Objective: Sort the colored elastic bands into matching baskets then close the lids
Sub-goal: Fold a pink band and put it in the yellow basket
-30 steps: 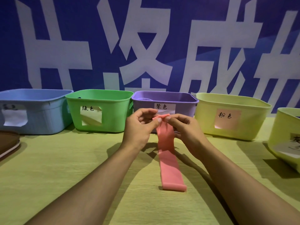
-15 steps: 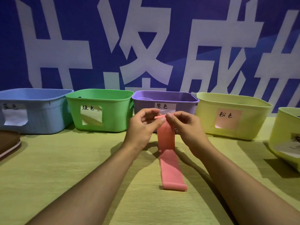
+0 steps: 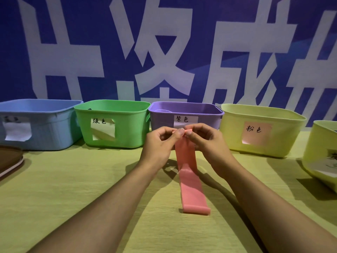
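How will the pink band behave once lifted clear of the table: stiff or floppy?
Probably floppy: the pink band hangs from where both hands pinch its top end, and its lower end lies flat on the table. It looks thin, so likely light. It may swing when carried.

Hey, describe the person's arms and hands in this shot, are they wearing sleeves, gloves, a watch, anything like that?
Both forearms are bare right up to the bottom edge of the frame, with no sleeve in sight. The left hand and the right hand wear no gloves. No watch, bracelet or ring shows on either wrist or on the fingers in view. The fingernails that show are short and unpainted.
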The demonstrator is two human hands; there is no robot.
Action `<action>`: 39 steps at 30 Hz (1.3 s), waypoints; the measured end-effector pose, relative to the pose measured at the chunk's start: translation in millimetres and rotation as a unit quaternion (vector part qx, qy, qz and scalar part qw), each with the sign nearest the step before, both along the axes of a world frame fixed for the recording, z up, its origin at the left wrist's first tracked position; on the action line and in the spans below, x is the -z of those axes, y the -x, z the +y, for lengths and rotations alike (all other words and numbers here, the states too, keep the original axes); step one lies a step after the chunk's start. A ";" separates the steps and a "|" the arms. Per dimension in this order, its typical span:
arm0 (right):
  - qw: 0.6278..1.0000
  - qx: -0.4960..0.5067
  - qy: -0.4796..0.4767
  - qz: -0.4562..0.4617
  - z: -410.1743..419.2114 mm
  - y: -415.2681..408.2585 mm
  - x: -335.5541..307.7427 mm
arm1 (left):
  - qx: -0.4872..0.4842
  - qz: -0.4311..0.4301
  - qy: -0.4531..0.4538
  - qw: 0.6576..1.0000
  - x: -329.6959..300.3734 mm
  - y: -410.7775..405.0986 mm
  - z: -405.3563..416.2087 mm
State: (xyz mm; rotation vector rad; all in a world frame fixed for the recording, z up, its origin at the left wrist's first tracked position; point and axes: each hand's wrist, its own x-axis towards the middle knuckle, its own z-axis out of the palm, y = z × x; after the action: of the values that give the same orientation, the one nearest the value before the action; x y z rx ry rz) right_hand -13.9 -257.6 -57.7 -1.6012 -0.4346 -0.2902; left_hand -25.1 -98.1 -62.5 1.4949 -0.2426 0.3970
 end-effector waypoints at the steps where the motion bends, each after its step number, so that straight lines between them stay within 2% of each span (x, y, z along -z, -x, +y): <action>1: 1.000 -0.001 -0.003 0.008 0.3 1.1 -0.3 | 0.002 -0.003 -0.002 1.000 -0.1 -0.6 0.0; 9: 0.998 0.053 0.026 0.010 2.8 1.8 -1.1 | 0.019 -0.032 -0.020 0.999 1.6 -2.0 -0.9; 20: 0.999 -0.009 -0.027 0.014 1.7 -0.8 2.1 | 0.041 -0.018 0.012 0.999 1.4 -2.7 -0.1; 28: 1.000 -0.003 -0.013 0.006 3.7 -1.5 1.9 | 0.074 0.001 0.050 0.996 0.0 -0.9 0.5; 39: 1.000 -0.002 -0.001 -0.002 4.1 0.8 1.6 | 0.075 0.006 0.038 0.996 0.0 2.0 1.4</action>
State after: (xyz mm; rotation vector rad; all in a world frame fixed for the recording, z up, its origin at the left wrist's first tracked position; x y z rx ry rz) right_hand -14.6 -253.5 -59.3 -1.5986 -0.4412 -0.2898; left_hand -27.1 -96.7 -62.5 1.3945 -0.3259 0.2736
